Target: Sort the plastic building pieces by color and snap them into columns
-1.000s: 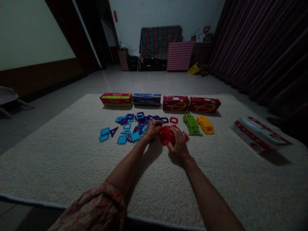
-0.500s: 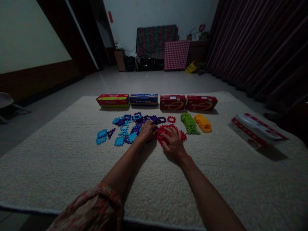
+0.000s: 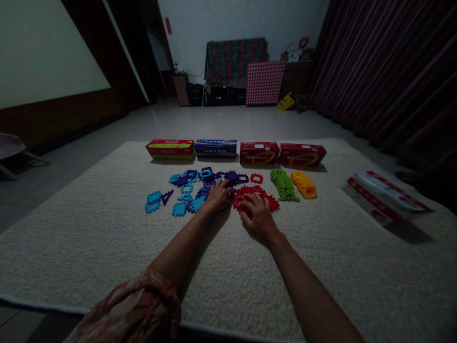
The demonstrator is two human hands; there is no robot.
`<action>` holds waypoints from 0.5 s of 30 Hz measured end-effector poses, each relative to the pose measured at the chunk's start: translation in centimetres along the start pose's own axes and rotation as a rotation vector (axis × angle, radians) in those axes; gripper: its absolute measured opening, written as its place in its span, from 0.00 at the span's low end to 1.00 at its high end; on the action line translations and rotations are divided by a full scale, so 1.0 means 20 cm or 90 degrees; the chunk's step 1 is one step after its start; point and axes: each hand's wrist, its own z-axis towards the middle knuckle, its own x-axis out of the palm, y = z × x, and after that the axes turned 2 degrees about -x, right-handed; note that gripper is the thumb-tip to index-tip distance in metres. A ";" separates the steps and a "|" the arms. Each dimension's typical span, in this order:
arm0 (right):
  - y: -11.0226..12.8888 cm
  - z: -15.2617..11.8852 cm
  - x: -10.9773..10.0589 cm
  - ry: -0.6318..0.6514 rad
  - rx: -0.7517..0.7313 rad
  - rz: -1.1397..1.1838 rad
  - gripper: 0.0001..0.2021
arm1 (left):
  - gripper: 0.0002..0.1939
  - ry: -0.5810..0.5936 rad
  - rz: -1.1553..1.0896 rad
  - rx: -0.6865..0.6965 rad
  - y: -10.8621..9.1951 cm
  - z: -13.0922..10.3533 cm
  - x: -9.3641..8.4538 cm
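Near the centre of the frame both hands lay low on the cream rug [image 3: 107,238]. The right hand [image 3: 257,215] rested palm-down on the near edge of the red pieces [image 3: 252,194], its grip spread flat over them rather than pinching any single one. The left hand [image 3: 218,195] sat just left of it, at the seam between the red pile and the purple and blue pieces [image 3: 193,188]; its fingers curled downward, but whether that grip held a piece could not be told in the dim light. One red piece [image 3: 257,178] lay apart, slightly above the pile. To the right stood the green stack [image 3: 283,184] and the yellow stack [image 3: 304,185], just beside each other, with four boxes [image 3: 235,150] in a row above. The likeliest mishap seemed to be mixing of colours: the left hand straddled the boundary, so a sweep could drag purple pieces into the red. A wide push rightward might also topple the green stack, and low light made misjudging colours easy.
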 end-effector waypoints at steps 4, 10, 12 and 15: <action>0.00 0.00 0.00 -0.003 0.003 0.004 0.12 | 0.23 0.015 0.009 0.003 0.00 0.03 -0.02; 0.00 0.00 0.00 0.006 0.007 0.006 0.13 | 0.35 0.134 0.026 0.033 -0.01 0.10 -0.09; 0.00 0.00 0.00 0.007 0.009 0.005 0.13 | 0.37 0.167 0.022 0.036 -0.02 0.13 -0.10; 0.00 0.00 0.00 0.005 0.007 0.005 0.14 | 0.35 0.194 0.012 0.030 -0.04 0.15 -0.12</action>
